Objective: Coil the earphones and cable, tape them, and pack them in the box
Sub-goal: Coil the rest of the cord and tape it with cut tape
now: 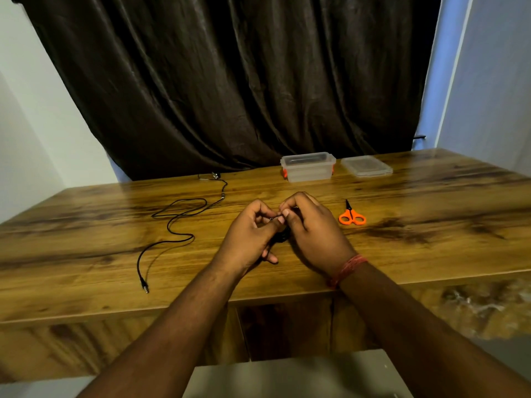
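My left hand [249, 237] and my right hand [309, 228] meet over the middle of the wooden table [431, 214], fingers curled. Between them sits a small black bundle of cable [283, 235], mostly hidden by the fingers; both hands pinch it near the top. Black earphones [175, 219] with a long loose cable lie uncoiled on the table to the left, the jack plug near the front edge and the earbuds at the back. A clear plastic box [308, 167] with orange clips stands open at the back, its lid [366, 166] lying flat to its right.
Small orange-handled scissors [351, 216] lie just right of my right hand. A dark curtain [230, 81] hangs behind the table. A grey surface [296, 374] shows below the table's front edge. No tape is visible.
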`<state>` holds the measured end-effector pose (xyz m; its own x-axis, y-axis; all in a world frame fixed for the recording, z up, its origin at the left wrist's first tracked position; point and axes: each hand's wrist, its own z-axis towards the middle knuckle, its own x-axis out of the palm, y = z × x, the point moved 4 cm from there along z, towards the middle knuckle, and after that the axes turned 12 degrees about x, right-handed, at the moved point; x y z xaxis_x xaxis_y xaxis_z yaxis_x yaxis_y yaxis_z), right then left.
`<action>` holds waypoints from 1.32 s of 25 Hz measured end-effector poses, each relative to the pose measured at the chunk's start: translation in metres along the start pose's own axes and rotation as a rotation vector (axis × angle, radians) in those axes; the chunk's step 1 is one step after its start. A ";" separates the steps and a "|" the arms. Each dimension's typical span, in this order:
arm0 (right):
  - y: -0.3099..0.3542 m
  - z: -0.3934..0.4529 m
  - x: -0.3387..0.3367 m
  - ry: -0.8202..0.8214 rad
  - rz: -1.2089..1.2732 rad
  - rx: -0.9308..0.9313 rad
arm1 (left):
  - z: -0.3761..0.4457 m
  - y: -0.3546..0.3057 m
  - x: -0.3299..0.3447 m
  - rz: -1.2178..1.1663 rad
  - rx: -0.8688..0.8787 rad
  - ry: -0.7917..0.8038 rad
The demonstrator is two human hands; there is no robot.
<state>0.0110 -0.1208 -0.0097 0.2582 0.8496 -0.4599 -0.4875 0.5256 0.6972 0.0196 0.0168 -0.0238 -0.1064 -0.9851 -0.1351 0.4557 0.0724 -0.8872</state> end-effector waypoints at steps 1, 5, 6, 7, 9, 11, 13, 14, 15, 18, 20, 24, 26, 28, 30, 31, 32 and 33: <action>-0.001 0.000 0.000 0.002 -0.001 0.000 | -0.001 -0.002 -0.001 0.089 0.020 -0.010; 0.000 0.000 0.000 0.002 0.004 0.010 | -0.004 -0.008 -0.002 0.322 0.094 -0.042; 0.001 0.000 -0.001 -0.004 0.020 0.015 | -0.004 -0.006 -0.002 0.291 0.087 -0.050; 0.000 0.000 -0.003 -0.016 0.058 0.028 | -0.002 -0.005 -0.003 0.237 0.070 -0.060; -0.003 0.002 -0.008 -0.065 0.156 0.076 | 0.000 0.000 -0.005 0.119 0.027 -0.088; -0.007 0.004 -0.013 -0.143 0.155 0.098 | 0.001 0.002 -0.007 0.031 -0.004 -0.124; -0.006 0.004 -0.016 -0.211 0.020 0.056 | 0.001 0.002 -0.007 0.007 -0.009 -0.132; -0.005 0.003 -0.016 -0.216 -0.029 0.036 | 0.001 0.001 -0.007 0.031 0.002 -0.122; -0.004 0.003 -0.014 -0.206 -0.064 0.023 | 0.000 0.000 -0.006 0.078 0.022 -0.108; -0.003 0.003 -0.009 -0.176 -0.175 -0.012 | -0.003 -0.005 -0.002 0.250 0.100 -0.050; -0.004 0.003 -0.007 -0.162 -0.240 -0.022 | -0.004 -0.008 0.002 0.314 0.135 -0.008; -0.002 0.001 -0.004 -0.118 -0.346 -0.042 | -0.005 -0.011 0.004 0.395 0.193 0.008; 0.000 0.000 -0.003 -0.104 -0.399 -0.069 | -0.004 -0.011 0.005 0.488 0.267 0.021; 0.000 0.000 -0.003 -0.101 -0.429 -0.078 | -0.002 -0.010 0.004 0.573 0.323 0.025; 0.001 -0.001 -0.003 -0.102 -0.447 -0.085 | 0.000 -0.007 0.003 0.586 0.342 0.017; 0.001 -0.002 -0.003 -0.103 -0.456 -0.093 | 0.000 -0.006 0.002 0.588 0.340 0.015; 0.003 -0.002 -0.003 -0.102 -0.469 -0.101 | 0.000 -0.005 0.002 0.590 0.336 0.014; 0.003 -0.003 -0.004 -0.099 -0.484 -0.108 | 0.000 -0.005 0.002 0.593 0.332 0.014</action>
<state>0.0061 -0.1221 -0.0071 0.5513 0.5125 -0.6584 -0.3745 0.8571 0.3537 0.0168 0.0145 -0.0197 0.2347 -0.7913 -0.5645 0.6878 0.5456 -0.4789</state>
